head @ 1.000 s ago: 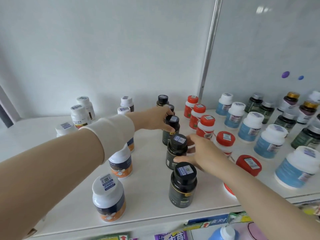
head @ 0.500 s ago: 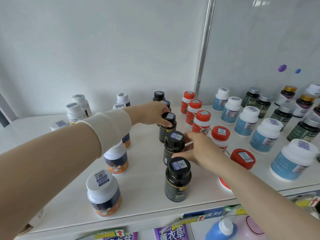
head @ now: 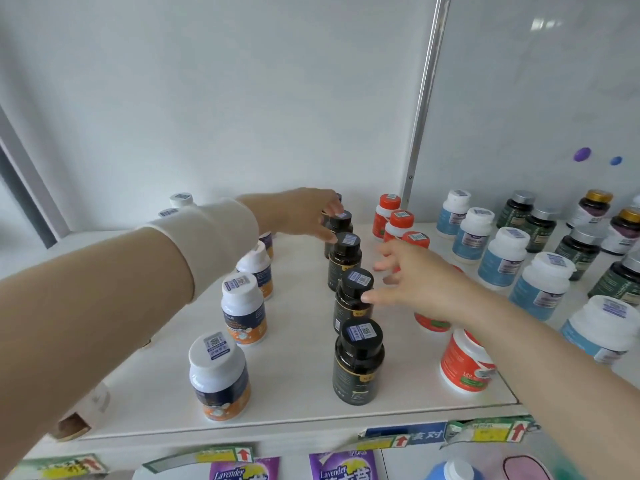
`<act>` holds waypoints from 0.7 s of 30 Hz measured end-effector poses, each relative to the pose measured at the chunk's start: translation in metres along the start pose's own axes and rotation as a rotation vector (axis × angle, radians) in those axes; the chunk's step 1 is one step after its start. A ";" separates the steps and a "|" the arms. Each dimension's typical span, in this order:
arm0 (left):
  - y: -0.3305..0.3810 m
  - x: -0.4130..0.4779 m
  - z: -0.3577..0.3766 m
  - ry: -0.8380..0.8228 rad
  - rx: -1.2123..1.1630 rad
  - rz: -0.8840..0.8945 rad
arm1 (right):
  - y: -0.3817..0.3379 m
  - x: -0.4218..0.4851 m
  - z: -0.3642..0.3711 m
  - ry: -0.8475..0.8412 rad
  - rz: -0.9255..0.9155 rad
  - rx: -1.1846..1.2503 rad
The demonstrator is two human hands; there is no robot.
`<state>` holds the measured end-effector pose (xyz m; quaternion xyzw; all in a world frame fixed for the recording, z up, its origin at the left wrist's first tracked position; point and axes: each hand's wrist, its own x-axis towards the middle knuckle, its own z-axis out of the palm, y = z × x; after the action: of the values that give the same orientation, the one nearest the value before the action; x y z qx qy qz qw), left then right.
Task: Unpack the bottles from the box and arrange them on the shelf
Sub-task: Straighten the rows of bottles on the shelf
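A row of black bottles runs front to back on the white shelf: front black bottle, second black bottle, third black bottle, and rear black bottle. My left hand reaches over the shelf, its fingertips and thumb closed around the rear black bottle's cap. My right hand hovers just right of the row with fingers spread. Its thumb tip touches the second bottle's cap and it holds nothing. The box is not in view.
White bottles with orange labels stand left of the row, red-capped bottles right of it. Blue-labelled white bottles and dark green bottles fill the right. A metal post rises behind. Lavender packs sit below.
My left hand moved back from the third black bottle to the rear one. My right hand let go of the second black bottle and spread its fingers.
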<state>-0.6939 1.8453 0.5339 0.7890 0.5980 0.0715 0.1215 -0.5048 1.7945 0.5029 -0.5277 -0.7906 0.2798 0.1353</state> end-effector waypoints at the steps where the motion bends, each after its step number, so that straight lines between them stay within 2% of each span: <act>1: -0.003 -0.007 -0.011 0.020 0.030 0.007 | -0.007 0.000 -0.009 0.021 -0.034 -0.037; 6: -0.033 -0.050 -0.045 -0.007 0.452 -0.079 | -0.051 0.021 -0.021 0.099 -0.191 -0.388; 9: -0.055 -0.073 -0.045 -0.105 0.652 -0.160 | -0.079 0.038 0.000 0.054 -0.224 -0.642; 11: -0.072 -0.084 -0.039 -0.152 0.681 -0.202 | -0.093 0.045 0.018 -0.003 -0.225 -0.763; 15: -0.096 -0.095 -0.026 -0.137 0.495 -0.211 | -0.108 0.049 0.039 -0.076 -0.218 -0.759; 21: -0.105 -0.091 -0.008 -0.024 -0.003 -0.128 | -0.108 0.026 0.062 -0.161 -0.146 -0.398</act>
<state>-0.8180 1.7857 0.5155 0.7496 0.6458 0.0552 0.1341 -0.6293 1.7686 0.5142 -0.4615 -0.8744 0.1490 -0.0151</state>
